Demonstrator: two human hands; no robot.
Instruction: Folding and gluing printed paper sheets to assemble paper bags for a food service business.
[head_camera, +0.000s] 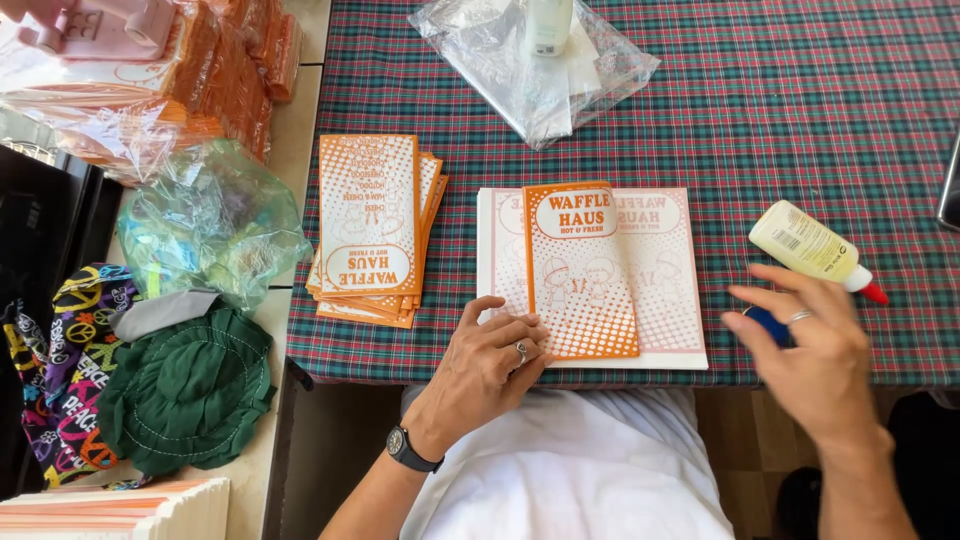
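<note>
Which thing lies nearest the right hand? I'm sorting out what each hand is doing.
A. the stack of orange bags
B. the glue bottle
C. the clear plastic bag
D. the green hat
B: the glue bottle lies just above the right hand.

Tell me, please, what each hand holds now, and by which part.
The left hand holds nothing; its fingers press the lower left corner of the orange paper bag. The right hand pinches a small blue thing, probably a cap.

Left hand (492, 352): ring, black wristwatch. Right hand (815, 345): ring. White garment.
</note>
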